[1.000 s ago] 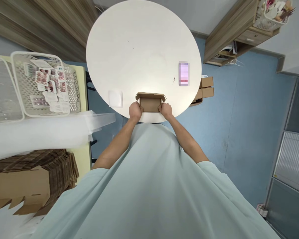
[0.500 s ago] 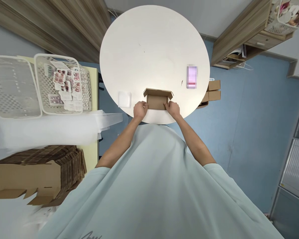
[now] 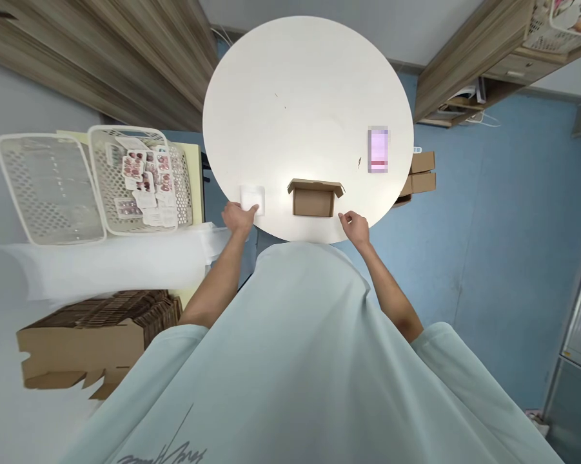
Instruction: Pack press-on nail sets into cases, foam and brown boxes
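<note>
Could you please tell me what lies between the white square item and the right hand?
In the head view, an open brown cardboard box sits between them on the round white tabletop, nearer the right hand.

Smooth blue flooring (image 3: 493,212) spreads right of the right hand (image 3: 356,229); brown wood-grained panels (image 3: 111,58) stand beyond the left hand (image 3: 238,218).
</note>
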